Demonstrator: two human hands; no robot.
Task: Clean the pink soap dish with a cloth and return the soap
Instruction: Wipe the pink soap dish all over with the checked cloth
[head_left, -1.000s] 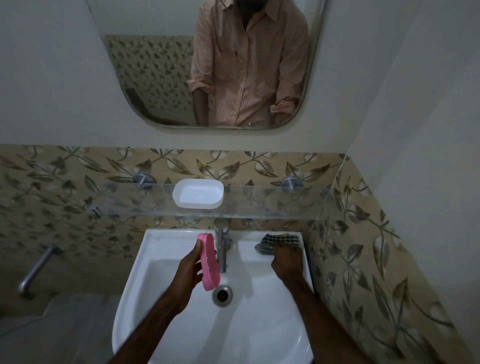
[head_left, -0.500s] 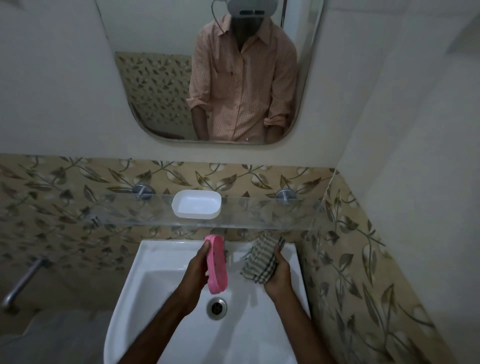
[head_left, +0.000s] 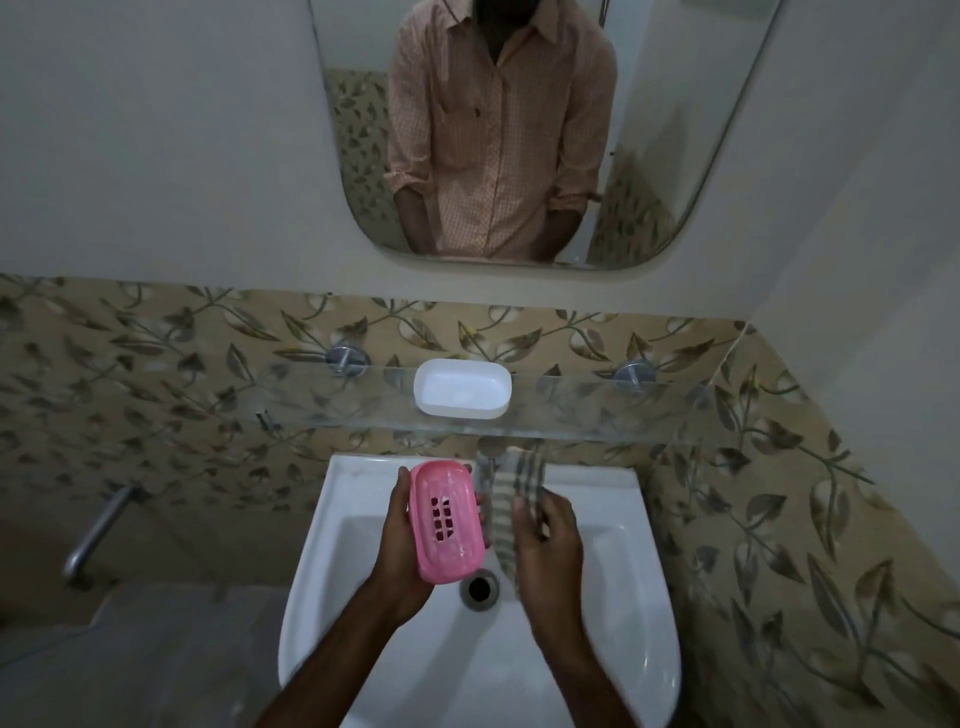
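My left hand (head_left: 402, 540) grips the pink soap dish (head_left: 448, 521) over the white sink (head_left: 618, 613), its slotted face turned up toward me. Right beside it, my right hand (head_left: 550, 540) holds a checked cloth (head_left: 511, 493) that hangs down between the two hands, touching or nearly touching the dish's right edge. A white tray (head_left: 462, 388) sits on the glass shelf (head_left: 597, 410) above the sink. I see no soap bar.
The tap is mostly hidden behind the cloth. The drain (head_left: 479, 587) lies just below the dish. A mirror (head_left: 519, 130) hangs above the shelf. A tiled wall (head_left: 779, 493) stands close on the right; a metal pipe (head_left: 96, 530) juts out at the left.
My right hand picked the cloth up from the sink's back right corner and brought it beside the dish. My left hand turned the dish from edge-on to face up.
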